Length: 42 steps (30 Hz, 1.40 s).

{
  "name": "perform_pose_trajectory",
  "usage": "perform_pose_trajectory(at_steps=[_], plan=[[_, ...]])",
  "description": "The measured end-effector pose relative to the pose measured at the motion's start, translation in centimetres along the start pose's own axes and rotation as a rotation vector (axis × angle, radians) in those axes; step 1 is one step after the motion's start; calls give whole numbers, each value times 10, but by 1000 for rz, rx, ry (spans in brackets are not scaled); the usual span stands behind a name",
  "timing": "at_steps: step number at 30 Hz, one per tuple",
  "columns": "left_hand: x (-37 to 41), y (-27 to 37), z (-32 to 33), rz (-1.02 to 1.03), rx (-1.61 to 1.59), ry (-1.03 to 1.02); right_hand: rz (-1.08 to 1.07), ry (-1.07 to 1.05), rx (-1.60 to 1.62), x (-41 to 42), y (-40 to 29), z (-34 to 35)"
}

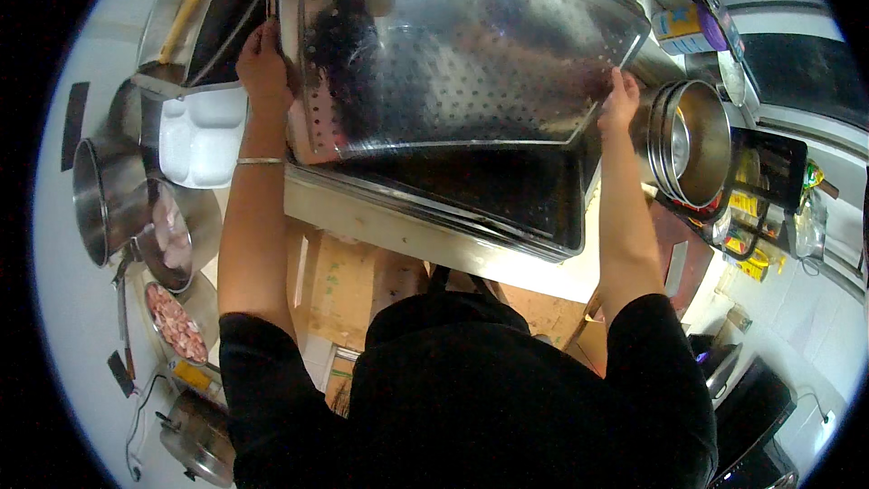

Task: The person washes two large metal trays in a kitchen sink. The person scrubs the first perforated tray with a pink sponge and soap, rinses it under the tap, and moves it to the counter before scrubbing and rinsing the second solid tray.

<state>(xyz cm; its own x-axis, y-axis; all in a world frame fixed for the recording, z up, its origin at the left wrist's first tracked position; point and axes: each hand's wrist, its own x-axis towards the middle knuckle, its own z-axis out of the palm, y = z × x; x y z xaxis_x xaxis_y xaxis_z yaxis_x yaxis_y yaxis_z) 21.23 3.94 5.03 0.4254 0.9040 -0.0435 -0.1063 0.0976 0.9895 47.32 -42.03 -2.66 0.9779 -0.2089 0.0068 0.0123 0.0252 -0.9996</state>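
Note:
A large perforated metal tray (448,75) spans the upper middle, raised at a slant over a stack of dark rectangular baking trays (516,197). My right hand (619,100) pinches the perforated tray at its right edge. At the left, my left hand (265,68) is closed around a tray's rim; whether it grips the perforated tray alone or another one with it cannot be told. Below my left hand a white compartment tray (204,136) lies beside my forearm.
Nested steel bowls (703,142) stand at the right, near a black rack (767,170) with packets. On the left are a steel pot (102,197), a bowl with raw meat (170,238), a dish of cut meat (175,322) and a lidded pot (197,435).

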Motion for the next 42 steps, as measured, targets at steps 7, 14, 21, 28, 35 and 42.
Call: perform_pose_trajectory(at_steps=[7,14,21,28,35,42], plan=[[0,5,6,-42,-48,37,376,-665,175,-160,-118,143],[2,9,12,-92,-107,12,1000,-794,668,-213,-136,249],[4,6,5,-134,-148,32,595,-1394,-341,-166,-147,212],[1,11,13,-141,-27,64,10,-1550,-765,-124,-148,175],[12,-3,4,-60,-22,-1,824,-1279,144,-187,-141,248],[3,16,14,-164,65,68,1022,-1046,194,-179,-134,250]])
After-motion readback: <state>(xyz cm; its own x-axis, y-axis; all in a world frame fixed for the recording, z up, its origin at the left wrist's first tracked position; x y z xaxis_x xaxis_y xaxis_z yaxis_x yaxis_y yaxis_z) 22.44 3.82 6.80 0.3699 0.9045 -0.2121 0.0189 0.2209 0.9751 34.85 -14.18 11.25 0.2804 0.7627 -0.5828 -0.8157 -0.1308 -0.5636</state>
